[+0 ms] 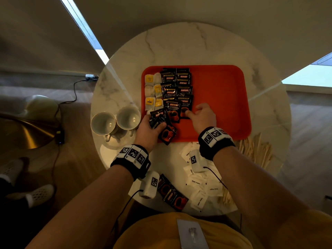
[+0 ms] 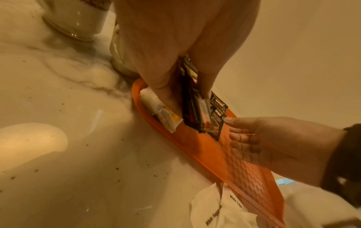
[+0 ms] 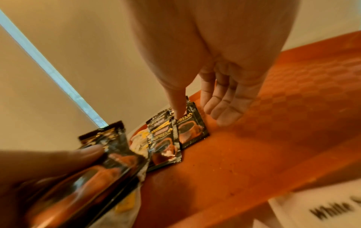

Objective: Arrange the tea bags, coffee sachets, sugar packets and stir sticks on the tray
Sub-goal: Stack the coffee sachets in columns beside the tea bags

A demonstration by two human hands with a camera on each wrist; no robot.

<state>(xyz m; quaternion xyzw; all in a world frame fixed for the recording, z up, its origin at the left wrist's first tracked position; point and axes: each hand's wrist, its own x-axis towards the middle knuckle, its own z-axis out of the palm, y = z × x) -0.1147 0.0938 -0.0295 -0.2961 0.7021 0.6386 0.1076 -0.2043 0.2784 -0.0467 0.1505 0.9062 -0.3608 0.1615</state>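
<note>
Two cups (image 1: 115,123) stand at the far left of our marble table (image 1: 197,42), just beside the orange tray (image 1: 224,97). We note tea bags (image 1: 152,90) in two columns along the tray's left edge, and next to them overlapping coffee sachets (image 1: 177,87) laid in two columns. Our left hand (image 1: 150,131) reaches forward over the tray's near left corner, wrist level; fingers and thumb are curled round a small stack of sachets (image 1: 159,118), thumb on top, and one of these hangs over the tray's near rim. Our right hand (image 1: 201,116) lies palm down on the tray, thumb tip pressing the nearest sachet of the right column (image 3: 192,131); the other fingers (image 3: 224,106) are loosely bent and touch the bare tray floor just beside it. More sachets (image 1: 171,193) lie on the table near our body, under the left forearm. White sugar packets (image 1: 199,184) are scattered under the right forearm. Wooden stir sticks (image 1: 255,150) are piled at the far right, off the tray's near right corner.
</note>
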